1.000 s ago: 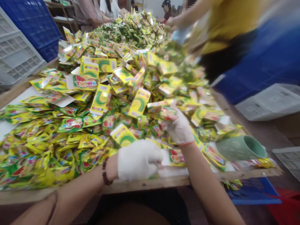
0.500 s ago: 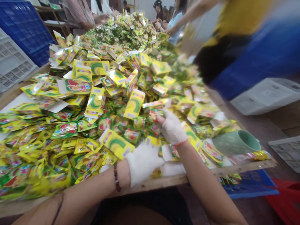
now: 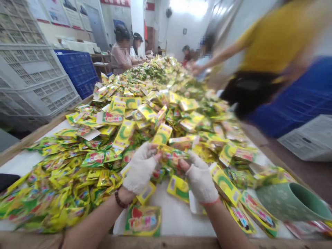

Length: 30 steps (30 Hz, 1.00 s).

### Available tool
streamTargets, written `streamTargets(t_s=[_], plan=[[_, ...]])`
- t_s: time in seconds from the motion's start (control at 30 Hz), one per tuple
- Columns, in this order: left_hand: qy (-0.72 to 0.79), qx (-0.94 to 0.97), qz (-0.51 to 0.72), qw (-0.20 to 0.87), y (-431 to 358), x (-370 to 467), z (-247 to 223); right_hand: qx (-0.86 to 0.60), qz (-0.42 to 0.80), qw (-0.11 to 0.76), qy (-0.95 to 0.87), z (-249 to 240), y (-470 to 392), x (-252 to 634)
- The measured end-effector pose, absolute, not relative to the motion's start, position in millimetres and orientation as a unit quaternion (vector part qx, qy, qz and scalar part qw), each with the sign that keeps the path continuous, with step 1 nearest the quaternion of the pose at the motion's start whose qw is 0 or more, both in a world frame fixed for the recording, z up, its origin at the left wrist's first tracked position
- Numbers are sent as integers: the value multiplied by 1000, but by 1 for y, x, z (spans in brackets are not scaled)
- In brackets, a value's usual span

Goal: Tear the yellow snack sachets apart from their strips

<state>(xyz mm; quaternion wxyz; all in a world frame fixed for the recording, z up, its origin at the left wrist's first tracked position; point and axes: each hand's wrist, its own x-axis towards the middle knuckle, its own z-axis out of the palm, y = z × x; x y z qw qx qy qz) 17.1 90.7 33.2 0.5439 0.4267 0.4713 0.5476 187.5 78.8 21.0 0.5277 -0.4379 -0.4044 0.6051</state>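
Note:
My left hand [image 3: 141, 167], in a white fingerless glove, pinches one end of a small green and yellow candy packet [image 3: 172, 155]. My right hand [image 3: 201, 178], gloved the same way, is closed on the other end; whether it is one packet or several is blurred. Below my hands a flat yellow and green box [image 3: 178, 188] lies on the white tabletop [image 3: 172, 216]. Near the front edge rests another printed box [image 3: 143, 220]. To the left spreads a heap of shiny packets [image 3: 62, 186].
A green cylindrical container [image 3: 275, 200] lies on its side at the right. Boxes and packets pile up along the table. White crates [image 3: 31, 76] and a blue crate [image 3: 77, 69] stand left. A person in a yellow top [image 3: 269, 41] is at right; others sit farther back.
My left hand has moved up from the table edge to the packet beside my right hand. The head view has tilted up, showing more of the room. The printed box by the edge now shows.

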Motion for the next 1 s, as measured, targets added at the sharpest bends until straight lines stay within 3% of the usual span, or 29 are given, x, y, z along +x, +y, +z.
streamTargets(t_s=[0.23, 0.4, 0.53, 0.77, 0.87, 1.0], plan=[[407, 367, 535, 642, 80, 29, 35, -485, 540, 486, -487, 19, 80, 181], [412, 422, 500, 634, 82, 27, 33, -499, 496, 454, -548, 23, 79, 182], [459, 466, 474, 589, 84, 25, 35, -492, 449, 492, -561, 13, 82, 178], [468, 467, 435, 611, 82, 36, 39, -411, 546, 500, -532, 30, 82, 195], [481, 515, 400, 587, 80, 40, 38, -484, 466, 499, -548, 50, 67, 241], [470, 589, 358, 552, 77, 46, 35, -619, 318, 408, -591, 45, 45, 309]])
